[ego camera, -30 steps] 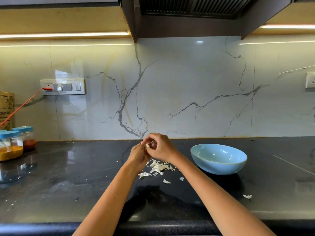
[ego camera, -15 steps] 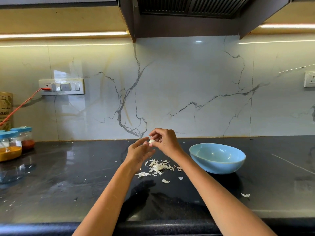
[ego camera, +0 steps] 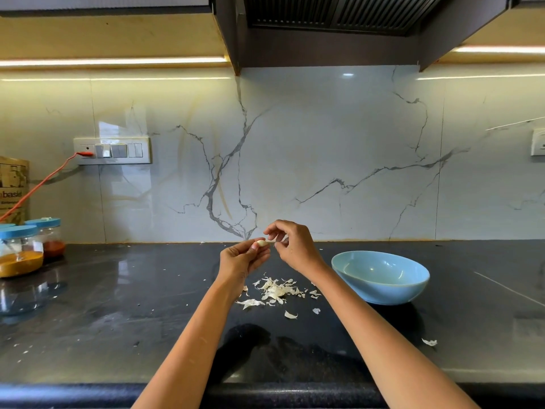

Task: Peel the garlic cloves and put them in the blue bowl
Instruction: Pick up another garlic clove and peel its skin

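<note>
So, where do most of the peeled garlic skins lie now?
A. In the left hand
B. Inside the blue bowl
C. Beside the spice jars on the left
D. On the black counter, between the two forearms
D: the pile of garlic skins lies on the black counter, between the forearms and left of the blue bowl, whose visible inside shows no skins.

**Location: Domestic Kitchen**

The setting is a home kitchen. A glossy black stone worktop (ego camera: 124,293) runs along a veined marble-pattern backsplash (ego camera: 324,154). An extractor hood (ego camera: 333,13) is mounted overhead, flanked by lit under-cabinet strips (ego camera: 112,62). A wall switch panel (ego camera: 113,150) with a red cable (ego camera: 41,184) plugged in, and blue-lidded spice jars (ego camera: 19,250), stand at the left.
</note>
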